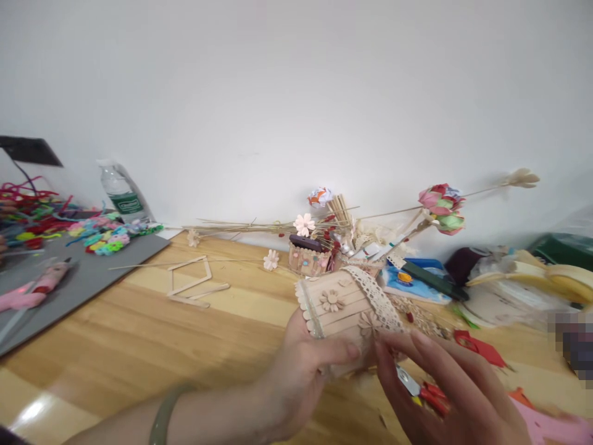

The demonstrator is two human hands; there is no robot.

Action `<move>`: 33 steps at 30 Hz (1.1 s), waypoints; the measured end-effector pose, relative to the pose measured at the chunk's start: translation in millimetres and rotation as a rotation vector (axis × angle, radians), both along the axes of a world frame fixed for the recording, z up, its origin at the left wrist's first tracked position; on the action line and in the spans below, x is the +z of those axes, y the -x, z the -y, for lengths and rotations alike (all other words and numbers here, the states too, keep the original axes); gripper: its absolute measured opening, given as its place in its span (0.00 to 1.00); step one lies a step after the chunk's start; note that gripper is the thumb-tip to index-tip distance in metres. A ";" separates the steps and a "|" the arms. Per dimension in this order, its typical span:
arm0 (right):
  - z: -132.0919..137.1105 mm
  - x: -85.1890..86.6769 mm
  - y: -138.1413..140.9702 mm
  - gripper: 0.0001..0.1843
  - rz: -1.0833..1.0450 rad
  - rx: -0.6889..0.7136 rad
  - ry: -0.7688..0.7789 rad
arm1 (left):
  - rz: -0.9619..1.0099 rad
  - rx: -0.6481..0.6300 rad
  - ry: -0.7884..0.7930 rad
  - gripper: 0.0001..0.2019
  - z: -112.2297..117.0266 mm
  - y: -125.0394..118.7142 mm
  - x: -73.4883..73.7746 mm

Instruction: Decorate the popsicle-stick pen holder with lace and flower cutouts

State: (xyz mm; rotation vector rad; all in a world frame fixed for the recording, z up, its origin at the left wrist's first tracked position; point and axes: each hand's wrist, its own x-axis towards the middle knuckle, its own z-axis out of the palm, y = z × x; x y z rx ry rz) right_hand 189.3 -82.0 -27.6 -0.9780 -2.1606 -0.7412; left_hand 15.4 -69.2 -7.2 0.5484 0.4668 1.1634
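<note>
Right grip (463, 383), closure unclear, touches a pale, lace-banded, rounded wooden-slat piece (343, 318) held in left grip (296, 364): probably light, stiff, petals (332, 301) fragile; hold by bare slats (356, 301).

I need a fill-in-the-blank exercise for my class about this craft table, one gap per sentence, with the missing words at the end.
1. The left hand holds a stick-covered container that is trimmed with a wide band of holed ____.
2. The right hand has its fingertips close to a decoration shaped like a ____ on that container.
3. The clear bottle by the wall carries a ____ label.
4. The flat board on the table's left side is ____ in colour.

Missing words: lace; flower; green; grey
</note>
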 end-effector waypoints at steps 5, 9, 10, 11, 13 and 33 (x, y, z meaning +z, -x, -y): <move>-4.1 11.6 17.2 0.06 -0.167 0.006 -0.015 | -0.015 0.001 0.010 0.33 0.7 0.0 1.0; -6.5 12.5 14.5 0.12 -0.236 0.094 0.047 | -0.006 0.001 0.017 0.34 -0.5 0.7 -0.1; -6.8 11.8 11.3 0.14 -0.207 0.125 0.079 | -0.003 -0.001 0.010 0.34 -0.9 0.8 -0.5; -7.1 11.1 8.1 0.16 -0.170 0.151 0.107 | 0.000 -0.006 0.002 0.35 -1.2 0.7 -0.8; -7.2 10.1 3.3 0.18 -0.120 0.184 0.124 | 0.005 -0.013 -0.011 0.35 -1.5 0.1 -1.3; -10.7 14.9 8.3 0.17 -0.804 0.125 0.437 | 0.015 -0.057 0.085 0.31 -5.0 2.8 -1.8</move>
